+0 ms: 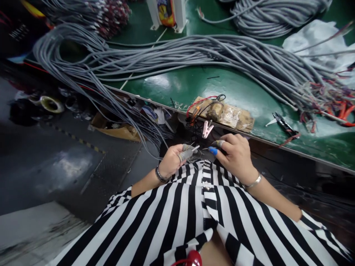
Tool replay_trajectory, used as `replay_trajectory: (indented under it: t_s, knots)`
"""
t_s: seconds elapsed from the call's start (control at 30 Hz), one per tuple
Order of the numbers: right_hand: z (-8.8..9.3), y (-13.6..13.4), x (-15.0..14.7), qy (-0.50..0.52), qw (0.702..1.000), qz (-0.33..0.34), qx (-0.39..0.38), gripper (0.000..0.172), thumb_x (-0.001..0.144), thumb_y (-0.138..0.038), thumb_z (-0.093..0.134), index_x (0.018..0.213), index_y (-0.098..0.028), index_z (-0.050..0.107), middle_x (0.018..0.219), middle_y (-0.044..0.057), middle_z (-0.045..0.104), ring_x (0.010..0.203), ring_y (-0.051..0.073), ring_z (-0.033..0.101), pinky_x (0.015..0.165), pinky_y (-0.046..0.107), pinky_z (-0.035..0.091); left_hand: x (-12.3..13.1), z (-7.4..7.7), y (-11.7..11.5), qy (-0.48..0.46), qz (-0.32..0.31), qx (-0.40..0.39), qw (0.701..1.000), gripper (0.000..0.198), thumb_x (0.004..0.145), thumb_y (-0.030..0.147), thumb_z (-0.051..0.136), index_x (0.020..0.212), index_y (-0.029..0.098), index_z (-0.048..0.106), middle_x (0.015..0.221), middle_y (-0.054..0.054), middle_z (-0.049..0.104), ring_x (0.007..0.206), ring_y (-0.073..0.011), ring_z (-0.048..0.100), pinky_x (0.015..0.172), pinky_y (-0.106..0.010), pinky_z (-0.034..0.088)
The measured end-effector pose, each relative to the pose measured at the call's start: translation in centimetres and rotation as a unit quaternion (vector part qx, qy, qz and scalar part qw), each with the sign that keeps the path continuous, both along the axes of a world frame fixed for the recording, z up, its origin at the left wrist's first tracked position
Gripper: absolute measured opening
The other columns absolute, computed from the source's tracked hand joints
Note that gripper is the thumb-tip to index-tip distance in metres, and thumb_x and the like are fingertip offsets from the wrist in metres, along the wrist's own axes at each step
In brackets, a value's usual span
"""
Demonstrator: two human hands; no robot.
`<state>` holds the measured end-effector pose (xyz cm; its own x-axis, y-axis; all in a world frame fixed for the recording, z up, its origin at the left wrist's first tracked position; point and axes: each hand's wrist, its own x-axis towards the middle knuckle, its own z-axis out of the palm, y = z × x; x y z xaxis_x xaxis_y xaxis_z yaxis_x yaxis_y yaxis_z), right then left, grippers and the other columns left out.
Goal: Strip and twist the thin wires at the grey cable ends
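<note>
Low in front of my striped shirt, my left hand (172, 161) is closed around the end of a grey cable (195, 148), its pale tip poking out past the wrapped thumb and finger. Fine wire strands seem to fan out around that tip. Facing it, my right hand (237, 154) pinches what looks like a thin wire (205, 149) between a thumb with a blue cover and a finger with a grey one. A small gap separates the two hands. Just beyond them, a pink clip (207, 129) sits at the table edge beside a worn wooden block (235, 116).
A long bundle of grey cables (172, 55) runs across the green table (155, 87), with part of it hanging over the edge to the left. Black-handled cutters (285, 125) lie at the right. Another cable coil (277, 18) is behind. A cardboard box (116, 129) is on the floor.
</note>
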<state>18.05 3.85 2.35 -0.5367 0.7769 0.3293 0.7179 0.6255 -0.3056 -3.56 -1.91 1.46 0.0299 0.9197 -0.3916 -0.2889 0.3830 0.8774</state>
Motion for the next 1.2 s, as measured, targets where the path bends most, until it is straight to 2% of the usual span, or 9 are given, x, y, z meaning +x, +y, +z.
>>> replay_trajectory:
  t_s: [0.23,0.53,0.67,0.77,0.87,0.93,1.07,1.13,1.2]
  knots:
    - [1.5,-0.2,-0.8,-0.066,0.994,-0.004,0.084,0.025,0.085,-0.039,0.059,0.069,-0.019,0.064,0.090,0.005,0.063,0.080,0.019,0.042,0.073,0.036,0.025,0.2,1.0,-0.3,-0.016,-0.013,-0.030,0.999,0.033,0.063,0.039,0.079,0.071,0.010,0.068,0.041,0.007,0.043,0.037,-0.0013,0.031,0.039,-0.016,0.025]
    - [2.1,-0.3,-1.0,-0.089,0.991,0.026,0.095,0.024,0.086,-0.037,0.058,0.070,-0.019,0.062,0.090,0.005,0.063,0.081,0.019,0.041,0.074,0.037,0.024,-0.1,0.8,-0.4,-0.043,-0.026,-0.027,0.998,0.030,0.062,0.037,0.080,0.068,0.010,0.068,0.041,0.007,0.043,0.038,-0.0024,0.035,0.042,-0.016,0.032]
    - [1.6,0.4,-0.7,-0.053,0.995,0.069,0.043,0.030,0.085,-0.041,0.059,0.067,-0.018,0.060,0.088,0.006,0.063,0.078,0.018,0.042,0.070,0.035,0.025,-0.3,0.6,-0.6,-0.055,-0.034,-0.034,0.997,0.031,0.061,0.038,0.080,0.063,0.011,0.066,0.040,0.006,0.042,0.039,-0.0034,0.038,0.043,-0.016,0.034]
    - [-0.1,0.8,-0.8,0.037,0.993,0.097,-0.056,0.036,0.086,-0.046,0.057,0.064,-0.017,0.057,0.083,0.006,0.062,0.072,0.016,0.044,0.067,0.033,0.029,-0.3,0.4,-0.8,-0.051,-0.047,-0.033,0.997,0.030,0.063,0.039,0.079,0.067,0.011,0.068,0.042,0.005,0.046,0.043,-0.0058,0.045,0.047,-0.018,0.038]
    - [-2.3,0.6,-1.5,0.168,0.955,0.112,-0.215,0.042,0.090,-0.050,0.048,0.065,-0.017,0.054,0.072,0.003,0.056,0.066,0.013,0.047,0.062,0.029,0.034,0.0,0.5,-0.7,-0.029,-0.071,-0.019,0.997,0.030,0.064,0.037,0.079,0.075,0.011,0.070,0.055,0.000,0.058,0.052,-0.0085,0.052,0.053,-0.020,0.042]
    - [-3.3,0.2,-1.9,0.207,0.933,0.076,-0.284,0.045,0.091,-0.052,0.044,0.064,-0.018,0.051,0.065,0.001,0.050,0.060,0.012,0.045,0.057,0.026,0.035,0.2,0.6,-0.6,-0.018,-0.067,-0.002,0.998,0.029,0.065,0.036,0.079,0.075,0.010,0.070,0.060,-0.001,0.062,0.056,-0.0089,0.054,0.056,-0.020,0.043]
    - [-2.8,0.2,-1.7,0.103,0.976,0.015,-0.189,0.043,0.087,-0.050,0.052,0.059,-0.017,0.048,0.068,0.003,0.049,0.064,0.014,0.044,0.059,0.027,0.033,0.3,0.7,-0.4,-0.012,-0.048,0.001,0.999,0.029,0.066,0.037,0.078,0.071,0.011,0.067,0.056,0.001,0.058,0.054,-0.0081,0.052,0.054,-0.020,0.041]
    - [-1.8,0.5,-1.2,0.048,0.986,0.060,-0.147,0.041,0.086,-0.047,0.055,0.059,-0.017,0.050,0.072,0.004,0.050,0.067,0.014,0.045,0.062,0.028,0.032,0.2,0.5,-0.4,0.003,-0.035,-0.003,0.999,0.031,0.065,0.038,0.079,0.067,0.011,0.064,0.053,0.002,0.056,0.049,-0.0060,0.047,0.049,-0.018,0.037]
    - [-1.2,0.8,-1.0,0.056,0.971,0.137,-0.186,0.040,0.087,-0.048,0.053,0.062,-0.017,0.053,0.071,0.003,0.050,0.066,0.013,0.045,0.061,0.027,0.033,0.2,0.2,-0.5,0.020,-0.023,0.000,1.000,0.032,0.065,0.039,0.078,0.065,0.012,0.061,0.049,0.004,0.051,0.043,-0.0039,0.041,0.045,-0.017,0.032]
